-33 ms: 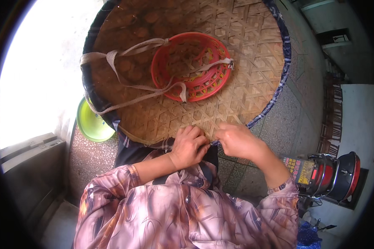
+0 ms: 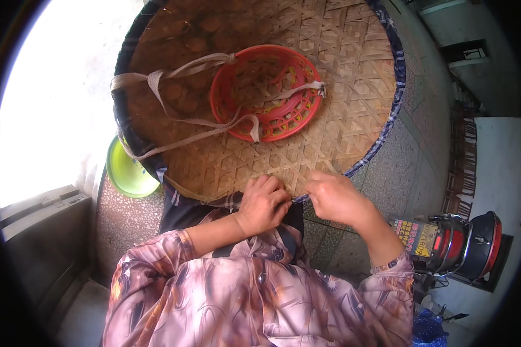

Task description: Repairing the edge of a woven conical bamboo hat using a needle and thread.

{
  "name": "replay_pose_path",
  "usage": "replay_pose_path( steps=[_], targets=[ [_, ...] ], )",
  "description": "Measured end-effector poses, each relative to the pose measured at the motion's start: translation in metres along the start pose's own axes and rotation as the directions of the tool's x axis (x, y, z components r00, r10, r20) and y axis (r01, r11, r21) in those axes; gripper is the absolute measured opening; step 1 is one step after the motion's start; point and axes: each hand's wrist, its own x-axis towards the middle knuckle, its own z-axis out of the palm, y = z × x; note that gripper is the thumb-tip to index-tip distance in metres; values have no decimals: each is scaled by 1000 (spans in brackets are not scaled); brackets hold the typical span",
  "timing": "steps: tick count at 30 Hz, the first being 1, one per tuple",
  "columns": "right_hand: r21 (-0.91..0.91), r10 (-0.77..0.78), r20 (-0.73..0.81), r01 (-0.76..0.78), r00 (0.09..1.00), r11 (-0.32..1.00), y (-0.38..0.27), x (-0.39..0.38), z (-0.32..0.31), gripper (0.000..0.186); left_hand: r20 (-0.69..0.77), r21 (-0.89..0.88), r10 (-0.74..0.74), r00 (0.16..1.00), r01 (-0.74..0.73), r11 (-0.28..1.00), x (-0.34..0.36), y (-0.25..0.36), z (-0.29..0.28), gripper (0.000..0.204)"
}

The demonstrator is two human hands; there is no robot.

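Note:
A large round woven bamboo tray (image 2: 341,104) lies in front of me, its near edge over my lap. Dark blue patterned cloth (image 2: 400,75) wraps much of its rim; along the near left edge, bamboo shows above loose plaid cloth (image 2: 231,200). My left hand (image 2: 265,202) is closed on the tray's near rim, fingers bent over the edge and cloth. Just right of it, my right hand (image 2: 337,198) is closed in a pinch by the rim; what its fingertips hold is hidden. A red plastic basket (image 2: 216,110) with a pale cloth strap (image 2: 205,123) rests in the tray.
A green basin (image 2: 121,173) stands on the speckled floor beyond the tray's left side. At the right is a motorcycle's rear end (image 2: 446,243) with a yellow plate. A blue bag (image 2: 428,329) lies below it. A dark panel (image 2: 46,237) stands at the left beside a bright opening.
My right hand has shifted slightly to the right along the rim, still pinched. My left hand, the tray and the basket stay where they were.

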Motion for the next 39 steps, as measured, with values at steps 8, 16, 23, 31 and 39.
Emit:
replay_pose_path(
  steps=[8, 16, 23, 31, 39],
  targets=[
    [334, 300, -492, -141, 817, 932, -26, -31, 77, 7, -26, 31, 24, 999, -23, 999, 4, -2, 2, 14],
    [348, 377, -512, -215, 772, 912, -37, -36, 97, 10, -13, -31, 28, 1000, -28, 999, 0, -8, -2, 12],
    [514, 484, -513, -197, 709, 835, -42, -32, 106, 6, 12, -26, 23, 1000, -23, 999, 2, -6, -6, 12],
    [518, 504, -511, -218, 696, 827, -42, -30, 113, 8, 9, -42, 22, 1000, -21, 999, 1, -8, -5, 12],
    [538, 509, -524, -198, 683, 820, -42, -30, 116, 7, 0, -37, 34, 999, -34, 999, 1, -9, -5, 11]
  ],
)
